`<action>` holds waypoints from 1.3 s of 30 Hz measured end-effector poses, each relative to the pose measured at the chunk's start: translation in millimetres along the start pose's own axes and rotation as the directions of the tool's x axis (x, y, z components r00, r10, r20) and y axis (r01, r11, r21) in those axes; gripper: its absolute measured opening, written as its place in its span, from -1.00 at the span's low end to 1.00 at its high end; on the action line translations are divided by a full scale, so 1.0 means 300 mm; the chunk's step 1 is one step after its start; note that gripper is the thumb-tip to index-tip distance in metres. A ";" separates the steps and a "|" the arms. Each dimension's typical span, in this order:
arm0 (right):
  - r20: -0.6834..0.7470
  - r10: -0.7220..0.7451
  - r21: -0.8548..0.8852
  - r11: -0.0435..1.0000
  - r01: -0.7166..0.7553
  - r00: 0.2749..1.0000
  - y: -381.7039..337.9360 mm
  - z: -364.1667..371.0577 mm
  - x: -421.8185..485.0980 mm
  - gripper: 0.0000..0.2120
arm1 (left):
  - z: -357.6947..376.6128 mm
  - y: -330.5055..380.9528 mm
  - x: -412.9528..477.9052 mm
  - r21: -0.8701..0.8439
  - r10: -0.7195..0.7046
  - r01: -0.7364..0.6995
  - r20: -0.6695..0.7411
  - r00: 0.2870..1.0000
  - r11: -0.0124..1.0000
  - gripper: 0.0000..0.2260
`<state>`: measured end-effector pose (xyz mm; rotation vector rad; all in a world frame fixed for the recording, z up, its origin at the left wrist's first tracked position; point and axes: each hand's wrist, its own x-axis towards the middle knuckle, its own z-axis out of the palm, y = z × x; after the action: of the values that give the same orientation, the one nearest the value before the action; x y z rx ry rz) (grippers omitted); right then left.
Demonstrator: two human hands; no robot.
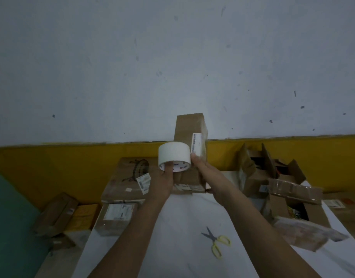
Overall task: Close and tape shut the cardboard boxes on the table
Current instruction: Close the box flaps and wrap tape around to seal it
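Both hands were busy: your left hand (162,182) hooked fingers (168,167) inside the tape roll (173,153), your right hand (203,170) pressed straight, closed fingers (194,157) against the upright box (187,127) (weak hold, it could tip).

A makeshift packing room: labelled cardboard parcels (120,214) crowd a cloth-covered table (184,227) against a scuffed wall (172,67).

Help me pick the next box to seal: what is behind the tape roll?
An upright cardboard box with a white label, the right hand touching it. The tape roll and left hand cover its lower left part.
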<state>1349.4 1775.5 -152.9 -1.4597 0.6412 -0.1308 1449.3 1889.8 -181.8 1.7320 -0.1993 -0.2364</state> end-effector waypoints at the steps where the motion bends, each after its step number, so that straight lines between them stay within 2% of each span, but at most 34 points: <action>1: 0.021 0.026 0.036 0.999 -0.027 0.999 0.004 0.001 0.011 -0.26 | 0.003 0.001 -0.007 0.038 0.001 -0.001 0.010 1.000 0.999 -0.53; 4: 0.044 0.078 0.055 0.995 -0.081 0.996 0.045 -0.005 0.043 -0.18 | 0.003 -0.002 -0.018 0.102 -0.040 0.037 0.032 0.999 0.994 -0.53; 7: 0.011 0.100 0.021 0.995 -0.100 0.995 0.092 -0.014 0.053 -0.12 | -0.018 -0.010 -0.033 0.222 -0.026 -0.005 0.137 0.990 0.975 -0.64; 11: -0.010 0.151 0.051 0.987 -0.151 0.988 0.140 -0.043 0.052 -0.34 | -0.077 -0.008 0.004 0.265 0.124 -0.155 0.129 0.984 0.952 -0.73; 13: -0.007 0.170 0.066 0.983 -0.169 0.985 0.150 -0.057 0.051 -0.38 | -0.109 -0.018 0.019 0.314 0.122 -0.154 0.119 0.985 0.937 -0.77; 17: 0.000 0.203 0.170 0.965 -0.200 0.979 0.163 -0.103 0.063 -0.35 | -0.160 -0.101 0.055 0.277 0.076 -0.098 0.087 0.993 0.956 -0.80; 21: 0.147 0.164 0.379 0.901 -0.209 0.975 0.196 -0.108 0.074 -0.36 | -0.138 -0.160 0.053 0.173 0.056 -0.077 0.122 0.991 0.982 -0.81; 23: 0.224 0.146 0.460 0.856 -0.236 0.964 0.231 -0.086 0.069 -0.38 | -0.104 -0.131 0.018 0.007 -0.024 0.023 0.091 0.996 1.000 -0.87; 24: 0.275 0.141 0.497 0.826 -0.266 0.951 0.255 -0.072 0.066 -0.39 | -0.085 -0.130 0.006 -0.077 -0.138 0.146 0.098 0.986 0.986 -0.87; 26: 0.352 0.105 0.573 0.761 -0.304 0.930 0.313 -0.044 0.064 -0.39 | -0.056 -0.147 -0.017 -0.231 -0.354 0.394 0.198 0.914 0.890 -0.76; 27: 0.347 0.114 0.591 0.744 -0.312 0.931 0.344 -0.033 0.071 -0.42 | -0.049 -0.173 -0.019 -0.256 -0.387 0.438 0.227 0.894 0.862 -0.69; 28: 0.308 0.154 0.574 0.757 -0.312 0.939 0.375 -0.025 0.079 -0.46 | -0.048 -0.200 -0.022 -0.236 -0.378 0.427 0.226 0.898 0.873 -0.65; 29: 0.219 0.207 0.505 0.812 -0.292 0.953 0.412 -0.018 0.099 -0.52 | -0.054 -0.239 -0.023 -0.140 -0.348 0.376 0.188 0.918 0.916 -0.63; 31: -0.014 0.234 0.230 0.947 -0.224 0.972 0.475 0.007 0.136 -0.64 | -0.067 -0.339 -0.027 0.080 -0.265 0.258 0.092 0.960 0.963 -0.60; 32: -0.091 0.214 0.102 0.973 -0.205 0.973 0.510 0.025 0.153 -0.66 | -0.072 -0.403 -0.032 0.139 -0.228 0.216 0.070 0.971 0.966 -0.57; 33: -0.115 0.200 0.025 0.980 -0.198 0.973 0.547 0.044 0.165 -0.66 | -0.072 -0.467 -0.043 0.164 -0.207 0.195 0.056 0.977 0.967 -0.55; 35: -0.075 0.228 -0.039 0.972 -0.232 0.971 0.626 0.094 0.190 -0.62 | -0.063 -0.607 -0.062 0.220 -0.208 0.199 0.019 0.978 0.955 -0.50; 39: -0.074 0.411 -0.114 0.902 -0.417 0.909 0.830 0.141 0.271 -0.51 | -0.018 -0.866 -0.091 0.362 -0.261 0.230 0.036 0.965 0.903 -0.41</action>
<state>1363.5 1809.3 -415.5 -1.4125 1.0021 0.2125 1424.4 1946.8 -435.5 2.1113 -0.0856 -0.4837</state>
